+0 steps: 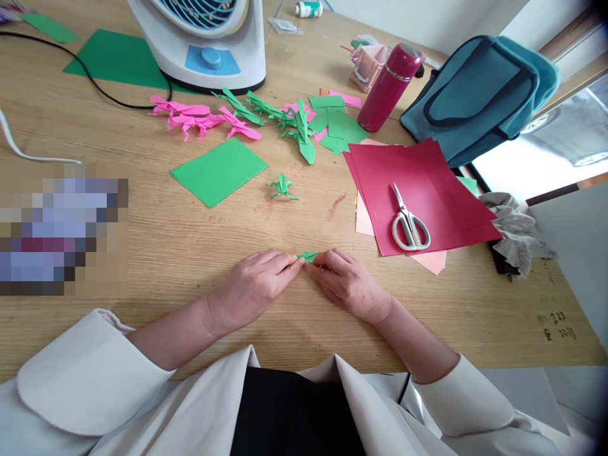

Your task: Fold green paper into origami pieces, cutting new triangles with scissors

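Observation:
My left hand (256,285) and my right hand (344,282) meet at the table's front middle, fingertips pinched on a small folded green paper piece (308,256) that rests low on the wooden table (166,240). Most of the piece is hidden by my fingers. A finished little green paper figure (282,187) lies just beyond, and a flat green sheet (219,170) lies to its left.
White scissors (408,223) lie on red sheets (422,190) at the right. Pink folded figures (199,118) and green folded figures (280,120) line the back before a white fan (204,44). A red flask (387,85), a teal bag (479,92) and a black cable (85,76) stand around.

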### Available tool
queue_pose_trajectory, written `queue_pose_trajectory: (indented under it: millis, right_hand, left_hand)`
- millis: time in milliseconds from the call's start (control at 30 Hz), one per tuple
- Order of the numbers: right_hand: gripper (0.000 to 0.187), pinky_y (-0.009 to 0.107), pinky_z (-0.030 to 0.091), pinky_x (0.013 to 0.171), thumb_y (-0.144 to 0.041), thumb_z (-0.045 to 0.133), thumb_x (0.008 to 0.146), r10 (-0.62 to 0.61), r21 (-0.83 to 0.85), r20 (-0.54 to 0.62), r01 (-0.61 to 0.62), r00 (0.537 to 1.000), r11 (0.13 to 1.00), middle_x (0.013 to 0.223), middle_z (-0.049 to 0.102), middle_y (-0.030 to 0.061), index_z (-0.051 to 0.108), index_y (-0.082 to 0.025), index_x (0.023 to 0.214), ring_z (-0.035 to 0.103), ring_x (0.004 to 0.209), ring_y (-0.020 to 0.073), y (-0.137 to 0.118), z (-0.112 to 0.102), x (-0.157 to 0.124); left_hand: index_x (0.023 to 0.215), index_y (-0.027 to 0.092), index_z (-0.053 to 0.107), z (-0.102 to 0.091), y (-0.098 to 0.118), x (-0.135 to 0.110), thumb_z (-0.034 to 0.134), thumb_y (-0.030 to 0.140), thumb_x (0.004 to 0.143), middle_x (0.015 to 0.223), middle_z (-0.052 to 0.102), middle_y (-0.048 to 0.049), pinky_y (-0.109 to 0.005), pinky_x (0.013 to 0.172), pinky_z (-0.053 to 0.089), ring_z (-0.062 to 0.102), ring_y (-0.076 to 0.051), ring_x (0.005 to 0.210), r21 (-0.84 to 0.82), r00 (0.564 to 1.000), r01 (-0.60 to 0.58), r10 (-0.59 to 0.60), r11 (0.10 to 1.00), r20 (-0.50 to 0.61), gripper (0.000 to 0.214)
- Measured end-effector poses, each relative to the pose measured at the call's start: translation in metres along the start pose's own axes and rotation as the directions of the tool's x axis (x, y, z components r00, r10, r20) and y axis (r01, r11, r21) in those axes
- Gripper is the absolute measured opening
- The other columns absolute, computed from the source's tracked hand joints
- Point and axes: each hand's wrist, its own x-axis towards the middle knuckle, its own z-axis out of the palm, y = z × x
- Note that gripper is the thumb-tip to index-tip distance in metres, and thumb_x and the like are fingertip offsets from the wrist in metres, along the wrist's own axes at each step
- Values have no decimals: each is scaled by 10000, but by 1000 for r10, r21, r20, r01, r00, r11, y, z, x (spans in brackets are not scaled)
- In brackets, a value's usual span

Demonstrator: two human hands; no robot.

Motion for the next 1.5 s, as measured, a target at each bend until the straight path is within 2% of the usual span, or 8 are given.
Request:
queue_pose_trajectory:
  millis: [333, 667, 833, 967, 1200, 1500]
  right_hand:
    - [214, 353, 540, 801, -110, 447, 978, -22, 46, -39, 23, 999, 999, 1028, 645, 117, 637, -158, 1064, 597, 916, 203, 3, 1, -6]
    - [156, 345, 510, 756, -100, 505, 957, -57, 10, -91, 58, 994, 998, 1037, 673, 115, 653, -137, 992, 585, 867, 196, 3, -1, -4]
    - [164, 346, 468, 717, -106, 504, 964, -97, -59, -60, 94, 993, 994, 1029, 708, 95, 652, -143, 1022, 555, 824, 188, 3, -4, -4]
    - [157, 344, 439, 694, -113, 505, 967, -104, -100, -35, 100, 994, 990, 1010, 720, 90, 655, -137, 1004, 545, 789, 181, 1, -5, -3]
    - [158, 342, 422, 682, -123, 500, 967, -71, -86, -20, 69, 997, 994, 975, 716, 93, 657, -130, 978, 549, 777, 177, 0, -5, -3]
    - [167, 341, 430, 691, -131, 487, 972, -67, -76, -8, 67, 998, 995, 931, 689, 98, 654, -130, 990, 531, 787, 187, -1, -5, -4]
  left_hand:
    - [1193, 127, 647, 1, -2, -2, 505, 100, 951, 1065, 710, -68, -309, 784, 512, 637, -190, 931, -2, 1000, -14, 14, 1000, -13, 282]
    - [1216, 129, 632, 0, -3, 1, 518, 111, 957, 999, 703, -54, -318, 726, 495, 609, -193, 878, 62, 998, -67, 66, 996, 22, 284]
    - [1215, 126, 630, 0, -3, 2, 527, 120, 959, 959, 698, -52, -321, 723, 493, 601, -196, 883, 65, 997, -72, 70, 995, 38, 277]
    - [1262, 116, 603, -1, -4, 0, 511, 107, 958, 1054, 697, -72, -329, 791, 505, 600, -200, 940, 41, 995, -72, 69, 997, 72, 318]
    - [1288, 140, 595, -1, -4, 0, 472, 84, 961, 1072, 698, -58, -318, 774, 507, 603, -179, 916, 47, 996, -78, 76, 996, 52, 354]
    - [1301, 136, 594, -2, -5, 3, 481, 113, 963, 1028, 674, -81, -348, 774, 497, 572, -205, 909, 33, 988, -75, 70, 997, 135, 357]
